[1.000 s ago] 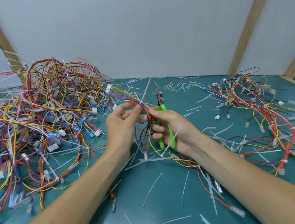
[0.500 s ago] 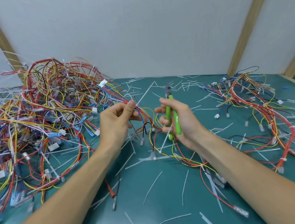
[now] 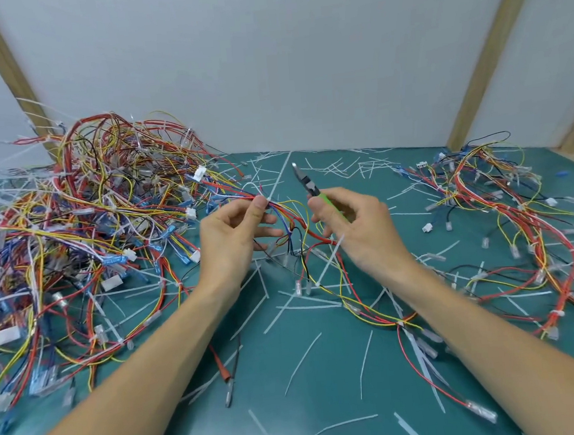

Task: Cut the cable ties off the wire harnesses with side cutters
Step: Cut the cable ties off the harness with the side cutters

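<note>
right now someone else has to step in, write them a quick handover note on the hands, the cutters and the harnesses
Left hand: pinches a wire harness beside a white cable tie, lifted off the mat.
Right hand: holds the green-handled side cutters, tips pointing up and away, not on the tie.
Big tangled pile of harnesses lies left; a smaller spread lies right, some ties visible on it.
Done: many cut tie strips litter the green mat.
Left: cut the tie at the left thumb, then work through the left pile.

Two hands working: left hand (image 3: 232, 235), right hand (image 3: 355, 225). One pair of side cutters (image 3: 310, 188) showing. Two harness piles lying on tabletop (image 3: 310, 404): left pile (image 3: 89, 215), right pile (image 3: 500, 200). Cut ties (image 3: 303, 358) lying scattered, too many to count.
</note>
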{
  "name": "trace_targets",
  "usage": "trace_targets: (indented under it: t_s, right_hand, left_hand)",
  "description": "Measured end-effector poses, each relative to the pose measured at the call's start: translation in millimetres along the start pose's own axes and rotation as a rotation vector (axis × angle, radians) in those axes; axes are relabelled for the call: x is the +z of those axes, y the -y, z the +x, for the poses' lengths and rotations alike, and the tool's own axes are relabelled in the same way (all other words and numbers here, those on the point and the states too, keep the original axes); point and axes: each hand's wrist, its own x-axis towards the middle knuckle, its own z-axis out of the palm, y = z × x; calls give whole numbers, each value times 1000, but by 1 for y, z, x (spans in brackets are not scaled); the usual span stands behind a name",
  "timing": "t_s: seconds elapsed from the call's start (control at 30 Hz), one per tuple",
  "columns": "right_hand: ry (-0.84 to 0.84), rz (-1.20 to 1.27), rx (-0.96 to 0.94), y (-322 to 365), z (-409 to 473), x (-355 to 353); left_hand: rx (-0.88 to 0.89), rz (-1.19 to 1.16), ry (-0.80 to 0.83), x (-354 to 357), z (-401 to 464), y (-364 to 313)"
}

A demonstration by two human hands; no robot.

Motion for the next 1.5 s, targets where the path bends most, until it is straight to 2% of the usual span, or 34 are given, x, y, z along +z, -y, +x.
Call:
trace_targets:
  t_s: [0.17, 0.27, 0.37, 0.43, 0.57, 0.63, 0.73, 0.9, 1.27, 1.5]
  right_hand:
    - [165, 438, 297, 2, 3, -11]
    - [282, 482, 363, -3, 6, -16]
    - [316, 473, 364, -8, 7, -17]
    - [291, 417, 314, -8, 7, -19]
    - [152, 36, 20, -9, 5, -20]
    - [134, -74, -55, -10, 4, -20]
    - [148, -150, -65, -10, 4, -22]
    - [112, -141, -33, -10, 4, -24]
    - [45, -264, -97, -8, 2, -22]
    - [12, -338, -113, -5, 0, -19]
  left_hand:
    - [5, 14, -26, 1, -1, -1]
    - [-2, 22, -41, 1, 0, -2]
    - [2, 56, -29, 0, -1, -2]
    - [15, 96, -8, 0, -2, -2]
    - [32, 176, 18, 2, -2, 1]
    - [35, 196, 22, 3, -2, 3]
    - [33, 207, 20, 2, -1, 4]
    - [51, 188, -11, 0, 0, 3]
    - [55, 144, 26, -3, 1, 5]
    - [154, 198, 71, 0, 0, 6]
